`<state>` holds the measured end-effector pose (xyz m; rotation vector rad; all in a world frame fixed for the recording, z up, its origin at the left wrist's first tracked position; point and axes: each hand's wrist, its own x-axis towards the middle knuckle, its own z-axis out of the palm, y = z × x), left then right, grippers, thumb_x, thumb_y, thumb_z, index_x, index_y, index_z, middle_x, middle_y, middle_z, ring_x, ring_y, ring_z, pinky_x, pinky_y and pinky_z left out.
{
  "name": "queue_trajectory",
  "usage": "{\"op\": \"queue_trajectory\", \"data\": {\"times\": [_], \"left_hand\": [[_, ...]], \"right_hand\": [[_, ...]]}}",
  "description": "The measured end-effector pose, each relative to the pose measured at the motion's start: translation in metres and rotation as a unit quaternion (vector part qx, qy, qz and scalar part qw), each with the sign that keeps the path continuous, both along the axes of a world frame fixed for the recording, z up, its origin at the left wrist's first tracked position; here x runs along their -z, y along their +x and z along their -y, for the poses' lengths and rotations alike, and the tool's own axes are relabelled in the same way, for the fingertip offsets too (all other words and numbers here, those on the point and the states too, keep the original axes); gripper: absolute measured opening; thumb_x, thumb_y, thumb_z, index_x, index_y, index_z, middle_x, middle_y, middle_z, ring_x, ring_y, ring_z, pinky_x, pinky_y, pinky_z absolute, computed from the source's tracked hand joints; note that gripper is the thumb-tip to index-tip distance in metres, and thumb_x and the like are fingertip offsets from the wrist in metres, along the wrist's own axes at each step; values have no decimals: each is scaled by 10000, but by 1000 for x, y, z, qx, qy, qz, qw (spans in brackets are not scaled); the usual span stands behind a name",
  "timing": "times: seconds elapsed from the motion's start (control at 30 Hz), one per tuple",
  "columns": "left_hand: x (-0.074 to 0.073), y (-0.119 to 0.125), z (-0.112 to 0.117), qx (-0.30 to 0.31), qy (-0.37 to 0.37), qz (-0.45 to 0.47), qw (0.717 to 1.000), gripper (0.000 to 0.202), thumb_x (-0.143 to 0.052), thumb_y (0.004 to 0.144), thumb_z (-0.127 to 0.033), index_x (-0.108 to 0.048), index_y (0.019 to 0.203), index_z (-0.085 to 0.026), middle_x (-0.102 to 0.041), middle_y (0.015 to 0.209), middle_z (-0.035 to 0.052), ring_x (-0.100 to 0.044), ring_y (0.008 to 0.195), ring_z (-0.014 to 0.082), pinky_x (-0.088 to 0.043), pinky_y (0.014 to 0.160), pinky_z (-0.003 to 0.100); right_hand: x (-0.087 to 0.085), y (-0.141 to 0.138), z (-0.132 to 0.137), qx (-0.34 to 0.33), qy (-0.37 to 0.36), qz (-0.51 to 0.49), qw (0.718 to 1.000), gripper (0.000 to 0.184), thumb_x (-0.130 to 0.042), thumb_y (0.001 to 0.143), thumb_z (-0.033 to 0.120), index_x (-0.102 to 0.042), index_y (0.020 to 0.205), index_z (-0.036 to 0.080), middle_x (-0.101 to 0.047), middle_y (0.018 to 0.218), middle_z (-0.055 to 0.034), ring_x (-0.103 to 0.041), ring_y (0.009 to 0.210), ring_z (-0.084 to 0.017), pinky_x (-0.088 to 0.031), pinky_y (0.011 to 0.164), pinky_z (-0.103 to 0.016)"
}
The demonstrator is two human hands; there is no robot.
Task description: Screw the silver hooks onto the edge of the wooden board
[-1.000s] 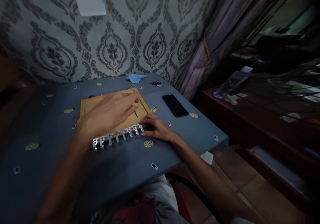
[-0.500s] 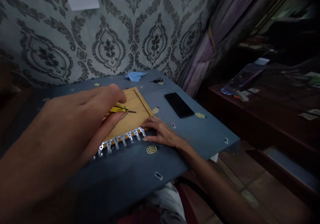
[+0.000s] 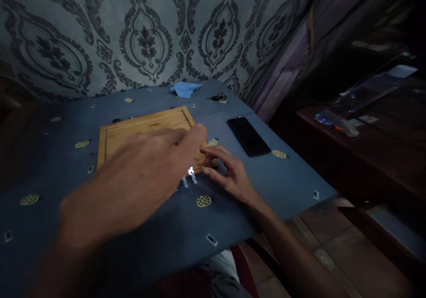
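Observation:
A light wooden board [image 3: 120, 133] with a groove along its border lies on the table. My left hand [image 3: 143, 173] is above its front part, fingers curled, its back towards me and smeared by motion. The yellow utility knife seen in it earlier is hidden behind the hand now. At the board's front right corner my right hand [image 3: 231, 173] has its fingertips on the right edge and its thumb near the front, closed about the corner. Shiny silvery tabs [image 3: 192, 175] stick out from the board's front edge between the hands; my left hand covers the rest of their row.
A black phone [image 3: 249, 136] lies right of the board. Towards the wall are a blue cloth [image 3: 185, 89] and a small dark object [image 3: 219, 97]. A clear bottle [image 3: 366, 91] lies on a dark red surface [image 3: 319, 116] to the right, beyond the patterned blue tablecloth [image 3: 293, 178].
My left hand has moved right and turned over the board, so the knife went out of sight and most tabs are covered. My right hand has shifted slightly around the corner. The view has shifted.

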<state>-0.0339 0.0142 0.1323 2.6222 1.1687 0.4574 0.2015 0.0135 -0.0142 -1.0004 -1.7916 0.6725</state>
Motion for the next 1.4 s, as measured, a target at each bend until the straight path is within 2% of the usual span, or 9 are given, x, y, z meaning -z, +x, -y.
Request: {"op": "queue_trajectory", "data": {"times": [0.17, 0.27, 0.4, 0.47, 0.57, 0.63, 0.77, 1.03, 1.4], "left_hand": [[8, 28, 4, 63, -9, -51, 997, 158, -460, 1011, -250, -548, 1141, -266, -684, 945, 23, -684, 833, 223, -480, 700, 337], [9, 34, 2, 55, -15, -53, 997, 189, -514, 1000, -229, -523, 1187, -256, -693, 963, 25, -695, 867, 237, -473, 688, 335], [17, 27, -4, 2, -30, 49, 998, 476, -584, 1016, -352, -373, 1432, -257, -688, 1058, 34, -700, 967, 224, -519, 781, 337], [30, 20, -5, -23, -25, 61, 998, 545, -622, 1003, -401, -355, 1449, -236, -684, 1094, 47, -690, 1008, 230, -526, 829, 355], [59, 15, -1, -34, -35, -54, 997, 405, -717, 944, -462, -547, 1212, -210, -693, 1184, 87, -652, 1141, 304, -500, 962, 447], [78, 17, 4, -42, -50, -106, 992, 371, -729, 932, -484, -590, 1123, -197, -692, 1193, 97, -634, 1161, 317, -487, 975, 457], [102, 26, 12, -71, -43, -135, 987, 429, -704, 936, -526, -614, 1164, -174, -684, 1184, 110, -617, 1150, 317, -460, 1006, 471], [109, 27, 10, -101, -21, -144, 984, 463, -680, 935, -575, -654, 1146, -164, -687, 1177, 118, -600, 1160, 336, -439, 1025, 512], [118, 25, 12, -92, 11, -132, 987, 471, -672, 940, -587, -649, 1208, -200, -694, 1166, 94, -601, 1143, 314, -417, 1021, 487]], "right_hand": [[-27, -13, 12, -22, 27, -16, 999, 269, -692, 966, 437, -715, 1192, 293, -737, 940, -20, -625, 699, -164, -597, 723, -366], [-37, -17, 13, -21, 41, -35, 998, 249, -663, 979, 469, -736, 1081, 254, -722, 849, -23, -638, 697, -169, -576, 676, -335], [-38, -18, 2, 5, -2, -96, 995, 341, -688, 946, 555, -726, 1011, 222, -668, 781, -4, -573, 600, -125, -504, 565, -276], [-35, -19, -7, 22, -35, -164, 986, 394, -700, 928, 581, -698, 1069, 213, -694, 843, -6, -538, 551, -96, -479, 518, -253], [-28, -21, -19, 26, -46, -224, 973, 440, -699, 912, 619, -668, 1052, 203, -708, 855, -5, -528, 511, -72, -481, 509, -244], [-24, -22, -23, 30, -48, -251, 966, 458, -675, 916, 648, -659, 1014, 200, -709, 857, -6, -533, 501, -65, -483, 513, -243], [-16, -23, -23, 30, -52, -272, 960, 479, -656, 911, 680, -650, 939, 201, -710, 873, -8, -526, 470, -57, -460, 484, -243], [-13, -20, -14, 58, -66, -227, 970, 495, -651, 903, 698, -707, 922, 206, -579, 671, 39, -524, 496, -91, -466, 509, -262], [-10, -20, -11, 36, -68, -213, 974, 464, -632, 939, 659, -708, 977, 204, -698, 869, -17, -615, 575, -108, -512, 565, -278]]}}
